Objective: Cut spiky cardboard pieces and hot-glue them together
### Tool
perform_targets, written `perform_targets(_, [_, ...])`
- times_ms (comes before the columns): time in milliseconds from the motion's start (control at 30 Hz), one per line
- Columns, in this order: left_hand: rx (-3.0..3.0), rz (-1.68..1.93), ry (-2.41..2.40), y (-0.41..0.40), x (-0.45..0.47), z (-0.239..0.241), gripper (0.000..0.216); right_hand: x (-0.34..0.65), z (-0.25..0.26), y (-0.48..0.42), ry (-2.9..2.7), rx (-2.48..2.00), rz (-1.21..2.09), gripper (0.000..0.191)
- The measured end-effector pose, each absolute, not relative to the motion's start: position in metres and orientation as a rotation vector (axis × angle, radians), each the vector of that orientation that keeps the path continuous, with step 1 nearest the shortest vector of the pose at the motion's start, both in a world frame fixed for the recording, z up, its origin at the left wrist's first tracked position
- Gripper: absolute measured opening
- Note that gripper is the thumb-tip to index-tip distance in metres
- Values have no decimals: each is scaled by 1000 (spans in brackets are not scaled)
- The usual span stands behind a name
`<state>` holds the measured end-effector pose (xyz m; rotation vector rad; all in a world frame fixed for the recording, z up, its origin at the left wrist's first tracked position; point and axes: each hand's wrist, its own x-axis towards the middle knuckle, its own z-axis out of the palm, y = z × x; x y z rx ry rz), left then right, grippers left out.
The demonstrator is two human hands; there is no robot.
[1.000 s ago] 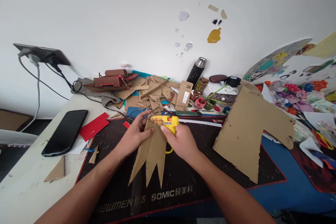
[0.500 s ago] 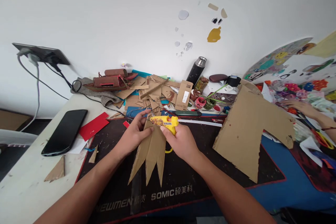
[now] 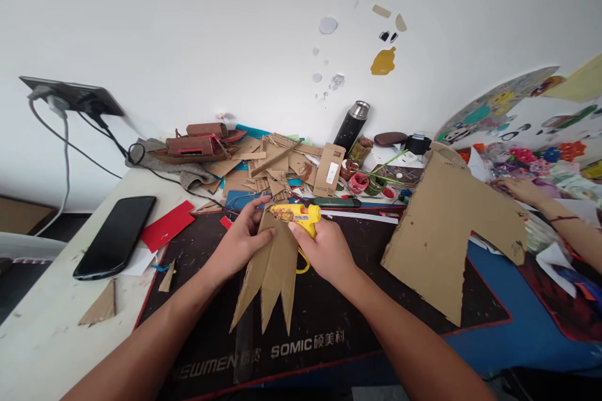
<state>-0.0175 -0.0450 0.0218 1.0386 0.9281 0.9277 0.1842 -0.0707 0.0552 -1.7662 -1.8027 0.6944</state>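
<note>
My left hand [image 3: 248, 233] grips the upper left part of a brown cardboard piece [image 3: 273, 282], its thumb flat on the front. Several pointed strips fan out from its lower end, over the dark desk mat [image 3: 338, 307]. In my right hand [image 3: 327, 247] is a yellow hot glue gun [image 3: 301, 216], with my fingers closed round its handle. The gun's nozzle points left, at the top of the cardboard near my left fingertips. Whether it touches the cardboard I cannot tell. A yellow loop [image 3: 305, 263] shows partly behind the cardboard, below the gun.
A large cardboard sheet [image 3: 427, 238] lies to the right. Behind are cardboard scraps [image 3: 277, 160], a model boat [image 3: 197, 147], a black flask [image 3: 352, 128] and paint pots [image 3: 360, 183]. A phone [image 3: 115, 235] and red paper [image 3: 167, 225] are left. Another person's hand [image 3: 522, 189] is far right.
The glue gun and my right hand have shifted very slightly right. My left hand stays on the cardboard. At far right, the other person's hand has moved left a little.
</note>
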Motion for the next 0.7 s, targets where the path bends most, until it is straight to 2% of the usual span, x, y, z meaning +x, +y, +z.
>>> perform_targets(700, [1032,939,937,-44,-18,18,86,184,55,-74,-1832,-1751,680,40])
